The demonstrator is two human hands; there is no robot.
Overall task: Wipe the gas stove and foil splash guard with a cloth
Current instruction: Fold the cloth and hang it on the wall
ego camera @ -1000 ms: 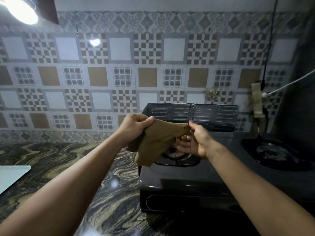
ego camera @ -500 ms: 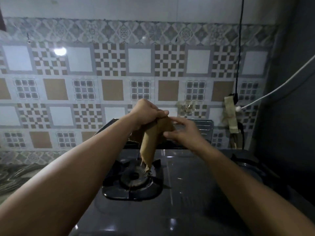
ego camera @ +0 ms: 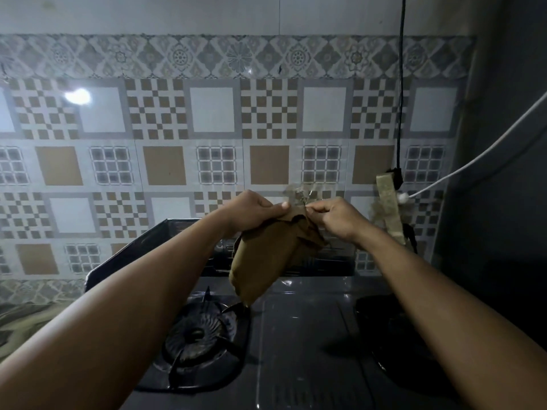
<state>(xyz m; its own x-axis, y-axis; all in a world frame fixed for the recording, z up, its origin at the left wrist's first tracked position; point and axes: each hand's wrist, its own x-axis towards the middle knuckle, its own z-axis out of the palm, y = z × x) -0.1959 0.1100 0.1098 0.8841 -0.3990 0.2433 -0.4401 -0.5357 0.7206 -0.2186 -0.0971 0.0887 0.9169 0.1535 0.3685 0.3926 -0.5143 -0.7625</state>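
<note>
My left hand (ego camera: 251,213) is closed around the top edge of the brown cloth (ego camera: 263,261), thumb pressed over the fabric. My right hand (ego camera: 337,218) pinches the same top edge just beside it with fingertips drawn together, so both hands nearly meet above the stove. The cloth hangs down folded from that grip, its lowest corner dangling over the near edge of the left burner (ego camera: 201,335) without clearly touching it.

Below my forearms lies the dark glass top of the gas stove (ego camera: 299,335), with 2 burners: the left one shows its ribbed cap and pan support, the right burner (ego camera: 393,329) is mostly lost in shadow under my right arm. Behind the stove stands the dark foil splash guard (ego camera: 154,241), upright against the patterned tiled wall (ego camera: 213,161); the cloth is in front of it, not on it.

To the right, a black cable (ego camera: 401,99) drops down the wall and a white cable (ego camera: 473,158) runs off to the side. A strip of marbled counter (ego camera: 20,318) shows at far left.
</note>
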